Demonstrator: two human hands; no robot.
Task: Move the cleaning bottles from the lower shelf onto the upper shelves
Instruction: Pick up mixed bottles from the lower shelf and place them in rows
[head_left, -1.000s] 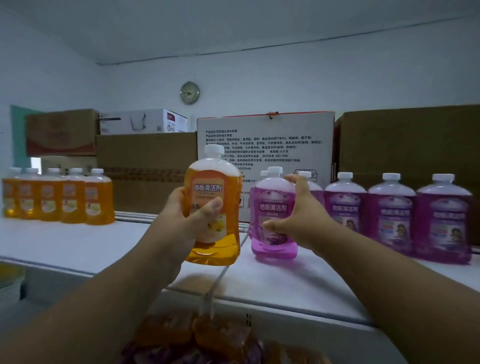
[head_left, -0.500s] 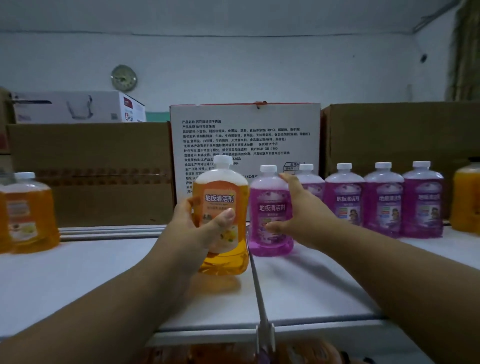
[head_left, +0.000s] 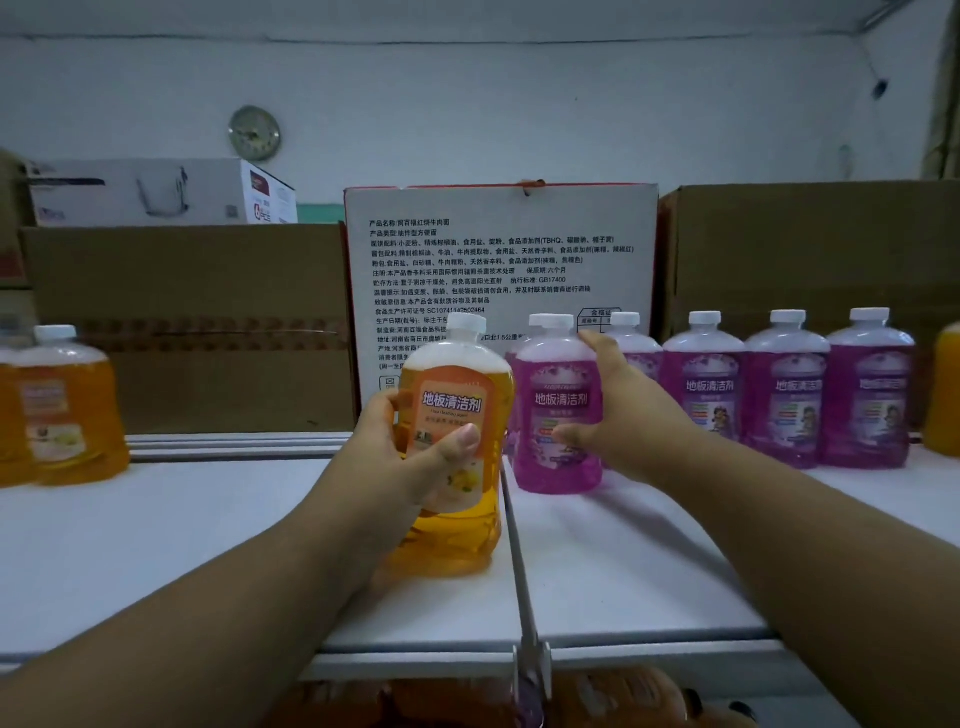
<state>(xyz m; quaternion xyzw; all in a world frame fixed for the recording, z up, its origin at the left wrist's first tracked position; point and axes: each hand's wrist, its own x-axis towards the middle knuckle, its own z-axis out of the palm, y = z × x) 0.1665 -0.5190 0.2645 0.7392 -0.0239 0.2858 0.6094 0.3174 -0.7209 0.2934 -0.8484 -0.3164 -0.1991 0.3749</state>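
Biggest thing up here is the upper shelf, a white board with a divider seam running front to back, and brown cartons plus the white printed box lined along the back. I'll use that printed box as my landmark.

In front of the box and off to its right there's a row of purple floor-cleaner bottles standing upright, caps on. Left of the box, near the frame edge, a couple of orange bottles stand together. Below the shelf lip I can just make out blurry orange and purple shapes, probably what's left on the lower shelf.

My left hand is wrapped round the orange bottle, thumb across the label, fingers behind. It's in front of the box's left half, tilted a bit, and I can't tell if its base is on the board yet. My right hand is on the purple bottle straight in front of the box, thumb on the label, fingers round the far side by the shoulder. That one looks seated on the shelf.

So I'd say I'm mid-placement. To do it well: straighten the orange one before letting go, keep its base off the seam so it doesn't rock, and slide the purple one snug against its row without knocking the neighbours.
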